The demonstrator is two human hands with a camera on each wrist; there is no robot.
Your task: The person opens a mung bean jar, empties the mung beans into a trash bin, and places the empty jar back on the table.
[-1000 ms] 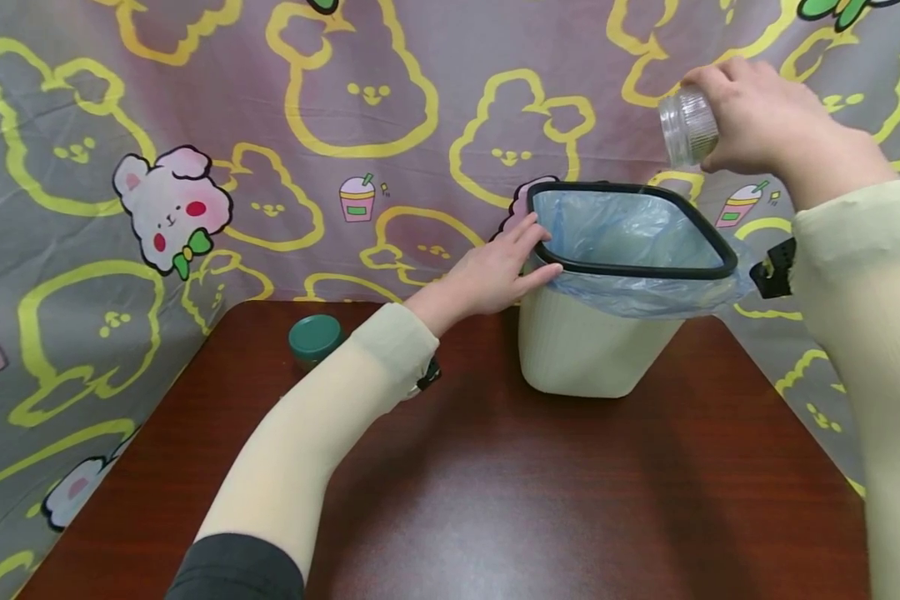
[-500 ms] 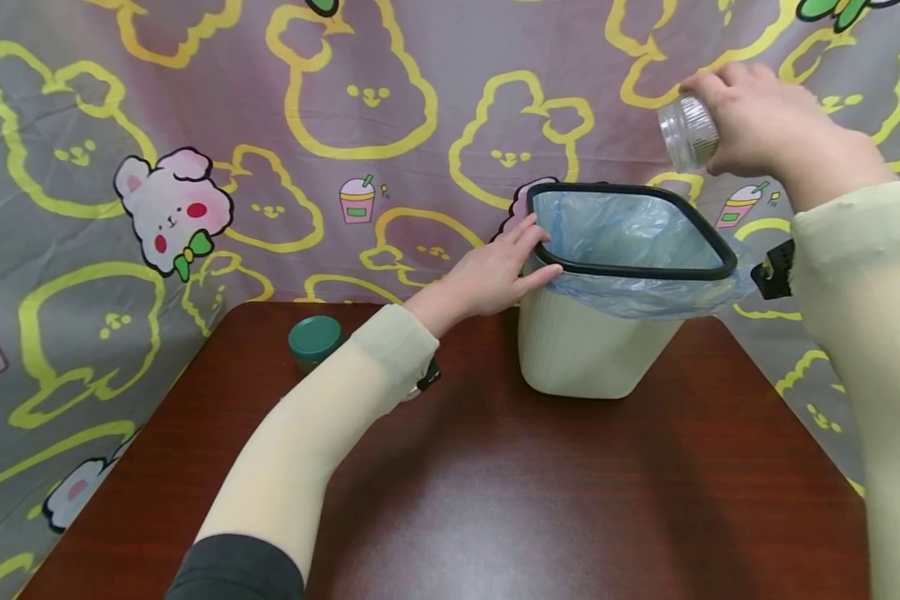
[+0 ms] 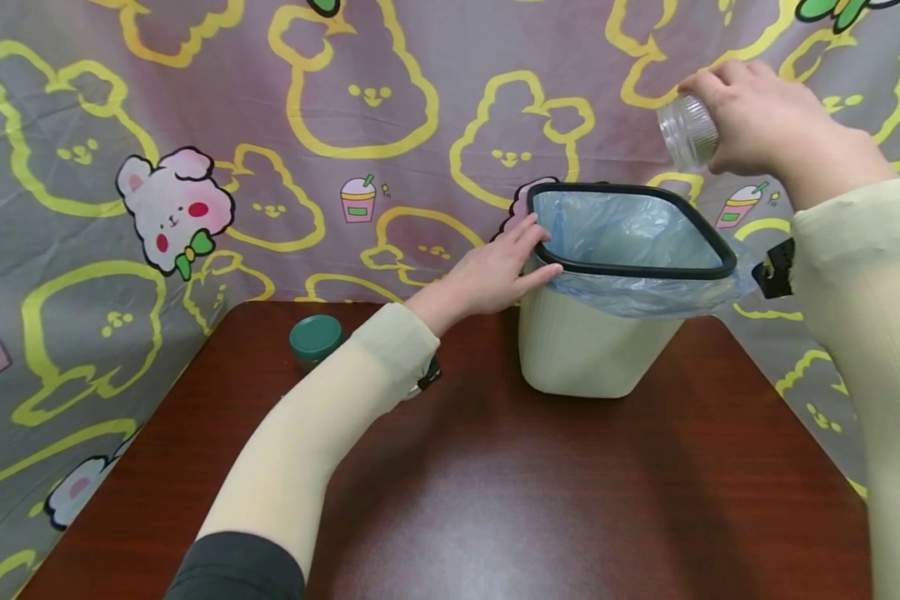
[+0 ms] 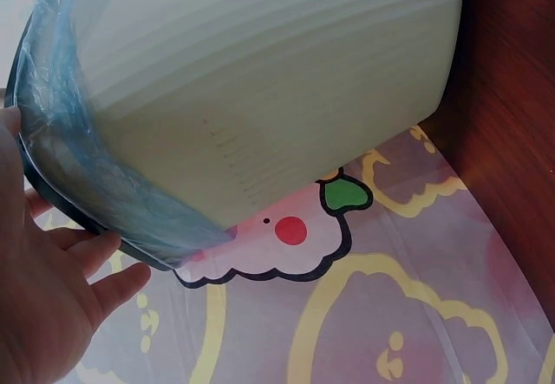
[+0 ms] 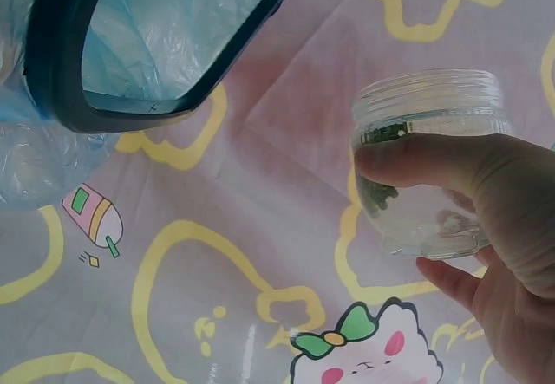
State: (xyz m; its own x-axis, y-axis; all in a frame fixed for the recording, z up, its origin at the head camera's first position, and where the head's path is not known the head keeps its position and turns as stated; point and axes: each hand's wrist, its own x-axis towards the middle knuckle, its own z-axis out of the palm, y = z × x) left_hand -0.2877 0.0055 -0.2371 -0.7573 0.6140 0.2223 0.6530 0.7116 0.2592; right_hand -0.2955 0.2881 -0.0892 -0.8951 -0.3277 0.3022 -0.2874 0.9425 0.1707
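In the upper right of the frame, my right hand (image 3: pixel 768 125) grips a clear jar (image 3: pixel 688 132), tilted with its mouth leftward; dark green bits (image 5: pixel 379 195) show through its glass. Below it in the frame stands a pale bin (image 3: pixel 600 346) with a bluish liner (image 3: pixel 630 225). My left hand (image 3: pixel 491 271) touches its black rim (image 3: pixel 645 272), fingers (image 3: pixel 534 233) nearly straight. Left of centre, a green-lidded container (image 3: pixel 316 337) sits on the surface (image 3: pixel 570 483).

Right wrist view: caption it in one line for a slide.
A right hand grips a lidless, clear round jar showing dark green matter, near a dark-rimmed bin lined with translucent blue plastic.
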